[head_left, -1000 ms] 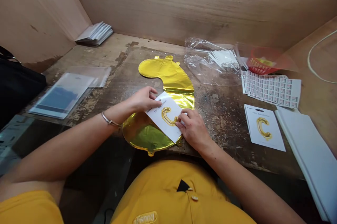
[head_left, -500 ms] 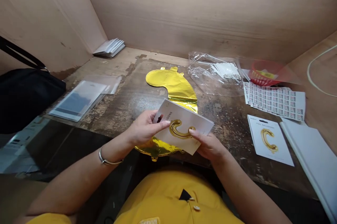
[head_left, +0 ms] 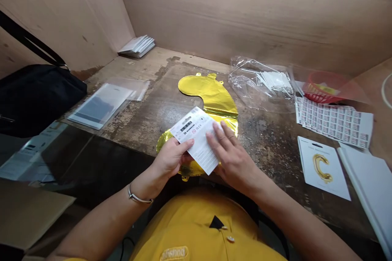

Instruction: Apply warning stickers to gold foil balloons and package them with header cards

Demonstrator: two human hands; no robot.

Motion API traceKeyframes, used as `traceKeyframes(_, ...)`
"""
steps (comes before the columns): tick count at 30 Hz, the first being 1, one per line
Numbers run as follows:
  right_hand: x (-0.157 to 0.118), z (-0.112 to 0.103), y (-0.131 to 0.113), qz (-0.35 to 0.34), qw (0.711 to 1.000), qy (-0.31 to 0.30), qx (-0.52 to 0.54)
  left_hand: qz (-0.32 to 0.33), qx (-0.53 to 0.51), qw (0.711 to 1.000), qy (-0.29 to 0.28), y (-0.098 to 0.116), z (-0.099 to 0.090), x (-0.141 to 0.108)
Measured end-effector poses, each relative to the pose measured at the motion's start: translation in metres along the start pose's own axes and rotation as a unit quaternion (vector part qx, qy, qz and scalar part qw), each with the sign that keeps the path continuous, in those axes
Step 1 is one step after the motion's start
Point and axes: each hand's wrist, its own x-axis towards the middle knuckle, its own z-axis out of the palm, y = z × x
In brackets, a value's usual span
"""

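My left hand [head_left: 172,156] grips the lower left edge of a white printed card [head_left: 200,142], thumb on top. The card's face with small text, symbols and a hang hole is turned up. My right hand [head_left: 234,157] lies on the card's right part, fingers stretched out over it. Under and behind the card, a flat gold foil C-shaped balloon [head_left: 214,93] rests on the worn wooden table [head_left: 147,114]; the card and hands hide its middle.
At right lie a card with a gold C [head_left: 323,167], sticker sheets [head_left: 335,122], a white stack [head_left: 367,183], a red basket [head_left: 321,89] and clear plastic with white sticks [head_left: 275,81]. At left are clear sleeves [head_left: 101,103], a card stack [head_left: 137,45] and a black bag [head_left: 39,97].
The card has been turned over from its gold C side to its printed side. My right hand has moved from its edge to flat on top. The camera view has shifted slightly left.
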Motion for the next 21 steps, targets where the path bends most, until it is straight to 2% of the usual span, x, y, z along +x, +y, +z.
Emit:
traceKeyframes(2, -0.005, -0.008, 0.001, 0.107, 0.986, 0.058, 0.111, 0.02, 0.004, 0.999, 0.032, -0.002, -0.005, 0.003)
traceKeyframes(3, -0.006, -0.01, 0.001, 0.173, 0.961, 0.089, 0.198, 0.027, 0.008, 0.999, 0.045, -0.002, -0.007, 0.004)
traceKeyframes(5, -0.001, -0.007, 0.002, 0.288, 0.868, 0.098, 0.391, 0.039, 0.018, 0.997, 0.061, -0.006, -0.007, 0.008)
traceKeyframes(7, 0.008, 0.005, 0.0, 0.354, 0.769, 0.054, 0.529, 0.068, 0.047, 0.995, 0.06, -0.011, -0.004, 0.01)
traceKeyframes(8, 0.013, 0.012, -0.003, 0.371, 0.738, 0.033, 0.563, 0.089, 0.067, 0.992, 0.056, -0.015, -0.002, 0.01)
traceKeyframes(9, 0.018, 0.018, -0.006, 0.383, 0.722, 0.031, 0.575, 0.111, 0.088, 0.988, 0.053, -0.019, 0.001, 0.009)
traceKeyframes(10, 0.021, 0.024, -0.009, 0.39, 0.721, 0.049, 0.571, 0.132, 0.109, 0.984, 0.051, -0.023, 0.004, 0.008)
traceKeyframes(11, 0.023, 0.028, -0.012, 0.389, 0.733, 0.073, 0.553, 0.148, 0.13, 0.979, 0.05, -0.025, 0.005, 0.006)
traceKeyframes(13, 0.023, 0.031, -0.012, 0.381, 0.777, 0.119, 0.486, 0.169, 0.176, 0.969, 0.051, -0.024, 0.003, 0.004)
traceKeyframes(15, 0.02, 0.029, -0.004, 0.382, 0.812, 0.166, 0.41, 0.191, 0.24, 0.95, 0.061, -0.007, -0.01, 0.004)
traceKeyframes(17, 0.016, 0.025, 0.01, 0.397, 0.808, 0.206, 0.382, 0.225, 0.314, 0.917, 0.095, 0.028, -0.037, 0.01)
traceKeyframes(19, 0.012, 0.023, 0.025, 0.409, 0.78, 0.233, 0.413, 0.272, 0.387, 0.867, 0.158, 0.076, -0.074, 0.022)
traceKeyframes(21, 0.009, 0.025, 0.036, 0.408, 0.759, 0.224, 0.455, 0.3, 0.449, 0.816, 0.207, 0.125, -0.115, 0.042)
